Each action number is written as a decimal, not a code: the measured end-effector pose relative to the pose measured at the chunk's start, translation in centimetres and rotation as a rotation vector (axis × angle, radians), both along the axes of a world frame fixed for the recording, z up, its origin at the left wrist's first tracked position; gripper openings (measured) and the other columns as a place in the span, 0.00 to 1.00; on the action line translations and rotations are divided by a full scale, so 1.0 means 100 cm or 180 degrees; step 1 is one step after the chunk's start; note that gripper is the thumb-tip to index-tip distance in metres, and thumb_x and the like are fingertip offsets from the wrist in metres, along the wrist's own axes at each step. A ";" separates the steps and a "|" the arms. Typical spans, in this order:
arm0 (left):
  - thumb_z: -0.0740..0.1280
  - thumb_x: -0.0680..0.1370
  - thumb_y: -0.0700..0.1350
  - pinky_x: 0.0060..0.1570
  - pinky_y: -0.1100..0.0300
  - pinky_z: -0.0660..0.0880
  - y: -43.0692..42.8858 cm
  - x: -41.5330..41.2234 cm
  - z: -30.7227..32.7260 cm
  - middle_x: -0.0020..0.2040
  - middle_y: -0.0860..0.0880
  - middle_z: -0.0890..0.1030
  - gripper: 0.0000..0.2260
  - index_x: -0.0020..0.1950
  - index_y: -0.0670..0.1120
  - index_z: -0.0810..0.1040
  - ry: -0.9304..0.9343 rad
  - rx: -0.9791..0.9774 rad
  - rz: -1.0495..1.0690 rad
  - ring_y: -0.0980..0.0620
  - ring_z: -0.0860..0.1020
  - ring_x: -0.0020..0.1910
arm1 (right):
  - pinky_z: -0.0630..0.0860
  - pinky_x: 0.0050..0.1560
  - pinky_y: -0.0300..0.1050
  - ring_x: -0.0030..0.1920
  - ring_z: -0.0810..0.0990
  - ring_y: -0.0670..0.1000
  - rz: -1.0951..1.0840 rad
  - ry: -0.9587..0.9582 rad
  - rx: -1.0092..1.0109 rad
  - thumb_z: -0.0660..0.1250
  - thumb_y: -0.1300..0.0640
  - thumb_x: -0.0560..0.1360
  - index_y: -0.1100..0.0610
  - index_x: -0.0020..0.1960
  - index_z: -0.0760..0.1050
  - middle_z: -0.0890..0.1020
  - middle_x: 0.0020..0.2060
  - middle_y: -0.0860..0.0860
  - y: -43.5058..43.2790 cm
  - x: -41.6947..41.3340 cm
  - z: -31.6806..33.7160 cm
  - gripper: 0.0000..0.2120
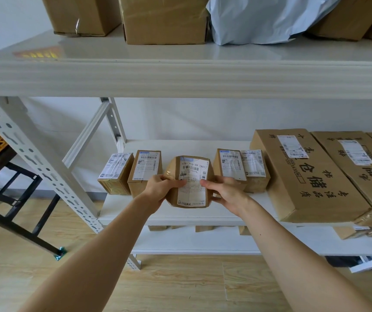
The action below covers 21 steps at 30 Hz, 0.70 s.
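A small brown cardboard parcel (190, 174) with a white shipping label sits at the middle of the white shelf (180, 213). My left hand (161, 188) grips its left side, thumb on the label. My right hand (222, 190) grips its right side, thumb also on the label. Two similar labelled parcels (145, 170) stand to its left, and two more (232, 165) stand to its right in the same row.
Large flat cartons (304, 176) lie on the shelf's right part. The upper shelf (180, 70) carries brown boxes (164, 19) and a grey poly bag (259, 19). A slotted white upright (38, 163) and a black frame (11, 192) stand at left. More parcels sit on the lower shelf (203, 244).
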<state>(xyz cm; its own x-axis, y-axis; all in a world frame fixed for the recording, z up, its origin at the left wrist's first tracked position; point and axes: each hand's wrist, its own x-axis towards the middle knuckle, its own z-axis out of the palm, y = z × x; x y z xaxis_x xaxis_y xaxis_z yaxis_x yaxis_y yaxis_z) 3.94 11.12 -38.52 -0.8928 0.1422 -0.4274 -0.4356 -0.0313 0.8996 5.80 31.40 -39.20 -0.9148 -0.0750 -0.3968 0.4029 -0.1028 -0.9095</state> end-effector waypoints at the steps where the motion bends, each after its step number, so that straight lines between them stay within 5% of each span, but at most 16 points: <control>1: 0.75 0.71 0.33 0.55 0.45 0.80 0.000 -0.001 -0.001 0.53 0.41 0.84 0.14 0.55 0.38 0.79 0.0003 -0.0029 0.0061 0.42 0.82 0.54 | 0.78 0.54 0.48 0.55 0.83 0.54 -0.0057 0.0020 0.0041 0.74 0.61 0.74 0.59 0.54 0.81 0.86 0.51 0.55 -0.002 0.000 0.000 0.09; 10: 0.75 0.73 0.39 0.56 0.46 0.80 0.002 0.002 0.002 0.53 0.42 0.84 0.14 0.57 0.41 0.79 -0.0028 0.0353 0.0199 0.42 0.82 0.55 | 0.77 0.59 0.49 0.55 0.82 0.55 -0.0200 -0.0027 -0.0193 0.74 0.58 0.73 0.61 0.56 0.81 0.86 0.50 0.55 -0.003 -0.003 0.002 0.13; 14: 0.75 0.69 0.47 0.64 0.43 0.76 -0.002 0.002 0.005 0.55 0.42 0.83 0.26 0.64 0.39 0.77 -0.0254 0.0488 -0.0068 0.41 0.79 0.59 | 0.74 0.60 0.51 0.57 0.80 0.56 -0.0187 -0.0126 -0.0462 0.73 0.55 0.74 0.60 0.61 0.80 0.85 0.54 0.57 0.000 -0.004 -0.002 0.17; 21: 0.76 0.72 0.37 0.62 0.43 0.78 -0.007 0.003 0.004 0.53 0.42 0.83 0.21 0.62 0.36 0.77 -0.0063 0.0162 0.0109 0.42 0.81 0.56 | 0.77 0.58 0.50 0.57 0.82 0.55 -0.0483 -0.0009 -0.0110 0.76 0.59 0.72 0.58 0.62 0.79 0.86 0.53 0.54 -0.005 0.002 -0.003 0.19</control>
